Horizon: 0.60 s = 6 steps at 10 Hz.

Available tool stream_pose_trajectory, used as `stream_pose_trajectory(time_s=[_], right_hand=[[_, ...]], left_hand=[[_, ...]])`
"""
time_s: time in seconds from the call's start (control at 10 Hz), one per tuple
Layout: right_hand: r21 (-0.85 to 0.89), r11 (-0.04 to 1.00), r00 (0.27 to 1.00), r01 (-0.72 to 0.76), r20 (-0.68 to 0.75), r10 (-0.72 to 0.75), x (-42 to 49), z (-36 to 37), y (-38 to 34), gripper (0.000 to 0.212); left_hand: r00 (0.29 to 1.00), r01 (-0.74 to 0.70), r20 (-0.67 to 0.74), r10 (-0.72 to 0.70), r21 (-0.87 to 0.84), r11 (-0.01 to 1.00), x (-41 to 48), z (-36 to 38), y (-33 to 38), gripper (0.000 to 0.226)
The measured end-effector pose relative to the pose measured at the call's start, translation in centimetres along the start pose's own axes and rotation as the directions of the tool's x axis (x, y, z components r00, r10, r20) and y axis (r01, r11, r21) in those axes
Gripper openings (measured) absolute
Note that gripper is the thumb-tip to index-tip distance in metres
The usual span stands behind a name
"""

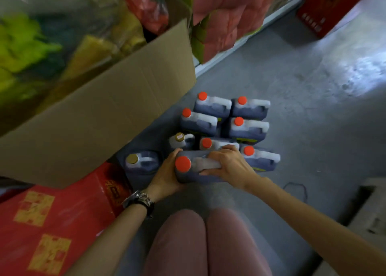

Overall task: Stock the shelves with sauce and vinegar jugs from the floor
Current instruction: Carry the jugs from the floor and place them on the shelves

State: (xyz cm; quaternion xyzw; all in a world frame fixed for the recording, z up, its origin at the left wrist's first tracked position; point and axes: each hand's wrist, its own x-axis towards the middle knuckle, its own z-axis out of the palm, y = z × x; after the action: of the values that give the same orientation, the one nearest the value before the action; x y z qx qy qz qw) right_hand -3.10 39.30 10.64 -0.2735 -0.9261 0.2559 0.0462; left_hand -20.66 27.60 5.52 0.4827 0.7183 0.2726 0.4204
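A dark jug with a red cap (183,164) is nearest to me on the grey floor, and both hands are on it. My right hand (226,164) grips its clear top handle. My left hand (167,176) wraps round its left side under the cap. Behind it stand several more red-capped dark jugs (248,127) in two rows. To the left are two jugs with gold caps (180,137), the nearer one (140,163) beside my left wrist.
A large open cardboard box (108,117) stands at the left, with a red carton (52,223) below it. Red and green packs (225,18) fill the low shelf behind. Another red carton (325,10) sits at the far right. My knees (204,244) are at the bottom.
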Motion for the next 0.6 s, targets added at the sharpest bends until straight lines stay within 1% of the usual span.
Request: stream_pose_trajectory(time_s=[0.1,0.2,0.3,0.4,0.5,0.6], right_hand=[[-0.073,0.997,0.995,0.002,-0.099,-0.010,0.0,-6.3,-3.6,0.041],[-0.135,0.991,0.989,-0.009,-0.149,-0.011,0.2,-12.8,-7.4,0.032],[-0.209,0.977,0.983,-0.041,-0.185,0.002,0.4,-19.2,-11.2,0.033],[-0.254,0.967,0.969,-0.033,-0.243,-0.031,0.5,-25.4,-15.2,0.034],[-0.302,0.953,0.962,-0.003,-0.261,-0.079,0.8,-31.3,-19.2,0.048],[-0.316,0.948,0.930,0.040,-0.334,-0.151,1.0,-36.7,-22.8,0.045]], left_hand=[[0.996,-0.085,0.004,0.085,-0.006,0.996,-2.1,-4.4,6.4,0.078],[0.992,-0.124,0.019,0.124,-0.012,0.992,-4.3,-8.8,11.9,0.085],[0.994,-0.112,0.018,0.112,0.010,0.994,-6.4,-13.4,17.3,0.080],[0.999,-0.045,0.030,0.045,-0.029,0.999,-9.8,-18.0,23.3,0.071],[0.999,0.019,0.042,-0.015,-0.105,0.994,-13.3,-22.1,29.0,0.076],[1.000,-0.017,-0.018,0.015,-0.135,0.991,-15.8,-25.6,33.6,0.090]])
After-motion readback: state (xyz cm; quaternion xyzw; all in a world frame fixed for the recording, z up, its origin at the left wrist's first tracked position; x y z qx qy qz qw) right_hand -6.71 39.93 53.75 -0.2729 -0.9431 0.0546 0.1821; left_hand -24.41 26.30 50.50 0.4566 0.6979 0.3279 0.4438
